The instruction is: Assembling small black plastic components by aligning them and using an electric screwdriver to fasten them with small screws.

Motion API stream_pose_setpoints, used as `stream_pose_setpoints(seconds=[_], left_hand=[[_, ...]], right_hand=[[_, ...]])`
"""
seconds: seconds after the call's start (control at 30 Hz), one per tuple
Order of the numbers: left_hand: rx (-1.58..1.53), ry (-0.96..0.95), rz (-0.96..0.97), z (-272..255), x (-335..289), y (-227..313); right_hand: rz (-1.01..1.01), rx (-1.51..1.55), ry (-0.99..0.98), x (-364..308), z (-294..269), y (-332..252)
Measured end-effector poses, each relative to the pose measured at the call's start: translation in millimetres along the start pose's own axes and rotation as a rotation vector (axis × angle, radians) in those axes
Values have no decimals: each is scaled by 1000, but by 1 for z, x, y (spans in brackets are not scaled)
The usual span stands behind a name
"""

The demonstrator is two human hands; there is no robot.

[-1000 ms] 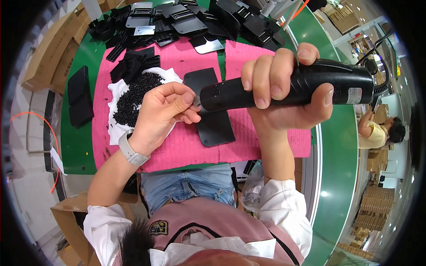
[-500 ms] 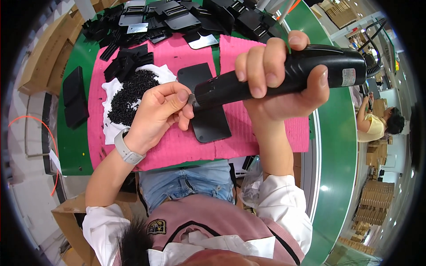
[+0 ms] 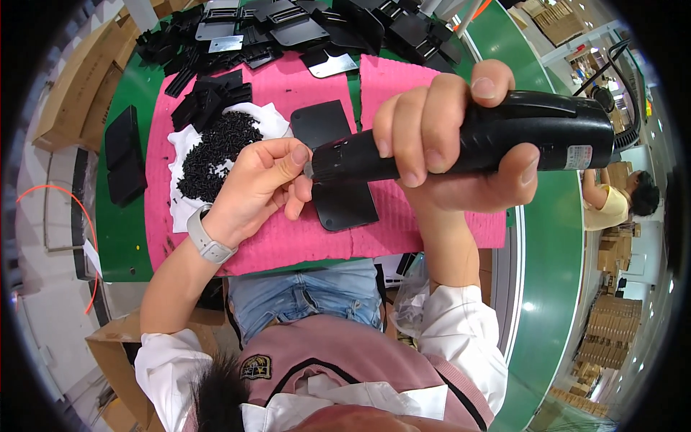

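My right hand [image 3: 440,124] is wrapped round a thick black electric screwdriver [image 3: 536,129], held almost level above the work surface with its nose toward the left. The thumb and fingers of my left hand [image 3: 255,180] are pinched at that nose, on a small grey piece [image 3: 309,170] whose exact kind is hard to make out. Below the tool lies a flat black plate [image 3: 347,207], partly covered by it. Beside my left hand, a heap of small black screws [image 3: 205,162] rests on a white cloth [image 3: 180,214].
Pink foam sheets [image 3: 302,248] cover part of the green table [image 3: 115,248]. Black brackets and plates [image 3: 295,29] are piled along the far side. Two black blocks [image 3: 124,155] lie at the left. A cable [image 3: 628,137] trails from the screwdriver. Another person [image 3: 612,205] sits far right.
The screwdriver's rear end has swung lower and a little to the right with my right hand, so the tool lies more level. My left fingers stay pinched at its nose.
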State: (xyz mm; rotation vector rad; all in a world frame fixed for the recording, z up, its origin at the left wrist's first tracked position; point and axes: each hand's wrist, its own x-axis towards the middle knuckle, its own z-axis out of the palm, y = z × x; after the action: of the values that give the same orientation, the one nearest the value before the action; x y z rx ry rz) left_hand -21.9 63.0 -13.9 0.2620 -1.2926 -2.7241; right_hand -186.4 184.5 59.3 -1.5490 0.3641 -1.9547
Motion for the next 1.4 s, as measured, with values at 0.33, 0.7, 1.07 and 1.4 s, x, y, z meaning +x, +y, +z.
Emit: stream_pose_setpoints(seconds=[0.33, 0.7, 1.07, 1.4], left_hand=[[230, 157, -26, 14, -2, 2], [1087, 201, 185, 19, 1, -12], [1062, 210, 168, 18, 2, -12], [1074, 214, 180, 17, 5, -17]], right_hand=[[53, 3, 81, 1, -10, -3], [177, -349, 185, 1, -33, -3], [430, -417, 447, 18, 4, -9], [516, -361, 421, 15, -1, -8]])
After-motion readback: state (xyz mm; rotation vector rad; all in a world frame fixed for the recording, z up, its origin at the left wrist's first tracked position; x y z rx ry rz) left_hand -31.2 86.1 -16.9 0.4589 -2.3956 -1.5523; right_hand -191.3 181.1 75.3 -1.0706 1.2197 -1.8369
